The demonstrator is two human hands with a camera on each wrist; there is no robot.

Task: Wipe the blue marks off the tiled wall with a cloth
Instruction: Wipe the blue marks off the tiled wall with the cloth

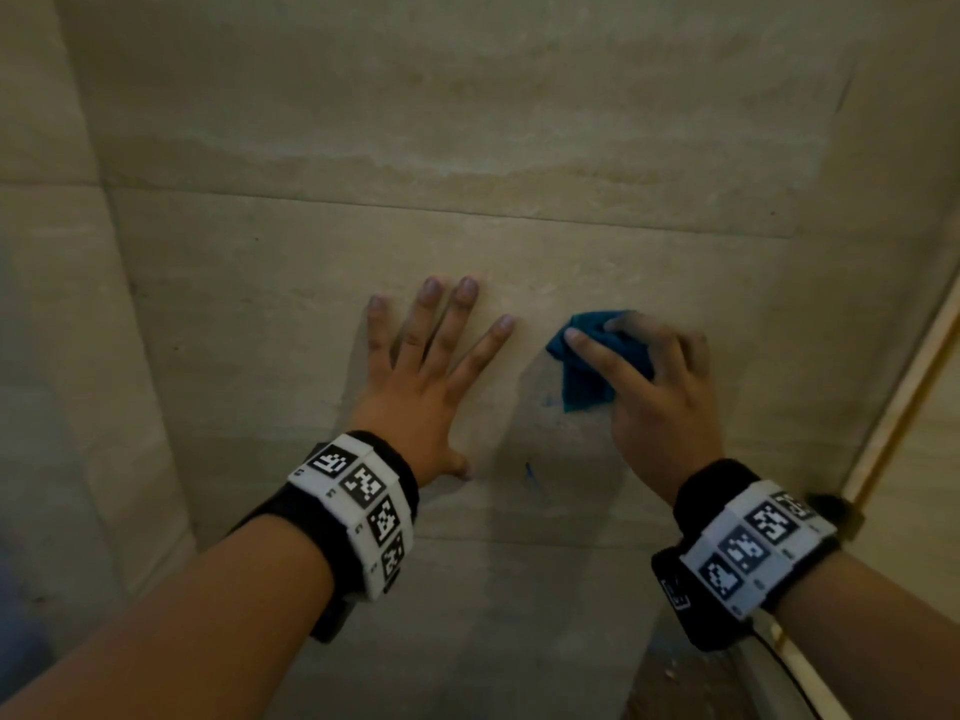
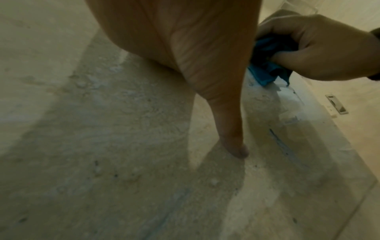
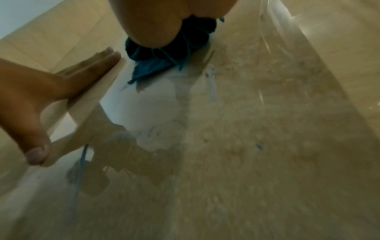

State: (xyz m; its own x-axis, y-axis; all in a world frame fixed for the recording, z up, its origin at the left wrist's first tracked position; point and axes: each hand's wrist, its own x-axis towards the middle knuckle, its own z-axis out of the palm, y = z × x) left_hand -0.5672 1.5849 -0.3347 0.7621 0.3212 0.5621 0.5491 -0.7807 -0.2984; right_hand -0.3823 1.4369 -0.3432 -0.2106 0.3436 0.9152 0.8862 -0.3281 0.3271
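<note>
My right hand [image 1: 652, 376] grips a bunched blue cloth [image 1: 584, 374] and holds it against the beige tiled wall [image 1: 467, 106]. The cloth [image 3: 156, 66] shows under my palm in the right wrist view, and beside my thumb in the left wrist view as a crumpled cloth [image 2: 267, 65]. My left hand [image 1: 431, 366] lies flat on the wall to the cloth's left, fingers spread and straight. A short blue mark [image 1: 530, 475] sits below and between the hands; the same blue mark [image 2: 281, 144] runs near my left thumb. Faint blue smears [image 3: 211, 84] lie just below the cloth.
A grout line [image 1: 467, 205] crosses the wall above both hands. A pale frame edge [image 1: 904, 387] runs diagonally down the right side, with a small latch plate [image 2: 337, 105] on it. The wall turns a corner at the far left [image 1: 104, 304].
</note>
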